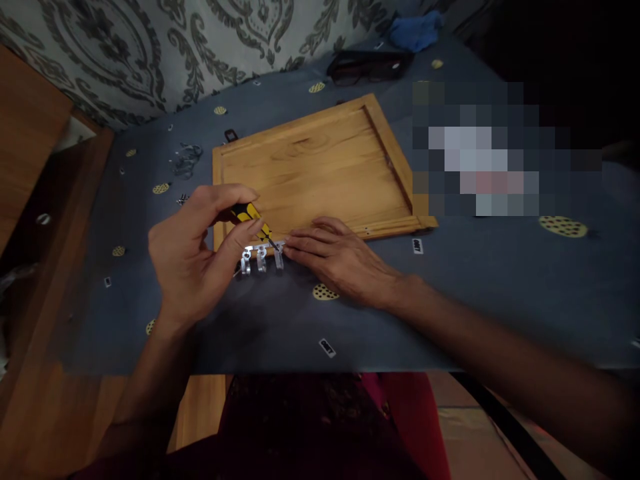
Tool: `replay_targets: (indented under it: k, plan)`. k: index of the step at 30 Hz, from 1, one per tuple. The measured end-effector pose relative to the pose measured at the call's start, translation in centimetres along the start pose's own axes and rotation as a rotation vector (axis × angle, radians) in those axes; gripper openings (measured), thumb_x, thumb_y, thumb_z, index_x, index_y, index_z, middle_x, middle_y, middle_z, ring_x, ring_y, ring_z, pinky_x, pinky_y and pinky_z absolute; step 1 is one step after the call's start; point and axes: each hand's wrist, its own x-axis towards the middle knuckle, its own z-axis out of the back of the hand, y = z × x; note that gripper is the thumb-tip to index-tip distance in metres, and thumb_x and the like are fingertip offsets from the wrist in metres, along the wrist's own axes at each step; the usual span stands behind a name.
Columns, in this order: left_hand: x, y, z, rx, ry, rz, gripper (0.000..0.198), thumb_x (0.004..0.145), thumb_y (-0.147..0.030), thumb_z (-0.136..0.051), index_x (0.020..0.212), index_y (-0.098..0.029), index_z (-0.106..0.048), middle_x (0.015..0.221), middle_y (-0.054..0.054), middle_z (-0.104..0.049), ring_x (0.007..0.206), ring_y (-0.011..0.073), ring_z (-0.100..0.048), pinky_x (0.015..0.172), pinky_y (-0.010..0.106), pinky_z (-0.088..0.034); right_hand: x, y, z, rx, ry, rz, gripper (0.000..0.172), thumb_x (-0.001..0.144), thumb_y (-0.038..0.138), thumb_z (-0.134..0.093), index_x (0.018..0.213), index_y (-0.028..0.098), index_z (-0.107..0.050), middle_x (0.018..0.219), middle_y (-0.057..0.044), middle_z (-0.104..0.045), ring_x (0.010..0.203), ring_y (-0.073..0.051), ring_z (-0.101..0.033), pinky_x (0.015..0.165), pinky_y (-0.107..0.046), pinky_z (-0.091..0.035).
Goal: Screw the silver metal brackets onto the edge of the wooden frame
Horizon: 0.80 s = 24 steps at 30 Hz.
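Observation:
My left hand (195, 247) is closed round the handle of a small black-and-yellow screwdriver (251, 219). Its shaft slants down to the right and meets a silvery metal hook rail (262, 259) near one of the hooks. The rail lies along the near edge of a framed wooden panel (310, 167), its hooks hanging toward me. My right hand (340, 257) presses the rail's right part against the panel's edge, fingers together and fingertips close to the screwdriver tip. Its thumb and whatever lies under the fingers are hidden.
A blue patterned cloth (380, 333) covers the table. Left of the panel lie a clear crumpled bag (186, 160) and small screws (183, 199). Dark glasses (370, 67) and a blue cloth bundle (417, 31) are at the back. A blurred patch hides the right side.

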Motion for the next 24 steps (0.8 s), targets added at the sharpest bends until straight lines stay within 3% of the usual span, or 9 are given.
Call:
replay_targets:
  k: [13,20,22,24]
  plan:
    - [0.6,0.5,0.5,-0.037,0.077,-0.04,0.026,0.096,-0.016,-0.075,0.116,-0.033,-0.076,0.101,-0.004,-0.078,0.086,0.015,-0.073,0.074,0.031,-0.063,0.1,-0.1,0.0,-0.011,-0.027,0.024,0.031,0.106,0.012,-0.049,0.128,0.013,-0.069,0.128,-0.01,-0.079,0.123,-0.024,-0.07,0.109,-0.048,-0.05]
    - [0.5,1.2,0.6,-0.095,0.083,-0.055,0.02,0.096,-0.024,-0.078,0.114,-0.033,-0.077,0.099,-0.005,-0.078,0.086,0.0162,-0.075,0.075,0.034,-0.065,0.0,0.0,0.1,-0.001,-0.032,0.027,0.031,0.105,0.01,-0.051,0.129,0.012,-0.069,0.129,-0.012,-0.078,0.124,-0.025,-0.07,0.109,-0.049,-0.049]
    - [0.6,1.2,0.7,-0.132,0.057,-0.034,0.02,0.097,-0.025,-0.078,0.115,-0.031,-0.077,0.1,-0.005,-0.078,0.089,0.0172,-0.076,0.076,0.037,-0.066,0.0,0.0,0.1,0.001,-0.017,0.021,0.032,0.104,0.01,-0.051,0.13,0.012,-0.069,0.13,-0.011,-0.078,0.125,-0.024,-0.069,0.109,-0.049,-0.048]
    - [0.8,1.1,0.9,-0.17,-0.052,0.017,0.019,0.098,-0.026,-0.076,0.117,-0.03,-0.077,0.101,-0.005,-0.077,0.092,0.0178,-0.077,0.077,0.039,-0.067,0.1,0.0,0.1,0.007,-0.002,0.011,0.033,0.104,0.01,-0.051,0.131,0.014,-0.068,0.131,-0.011,-0.078,0.126,-0.024,-0.069,0.11,-0.049,-0.048]
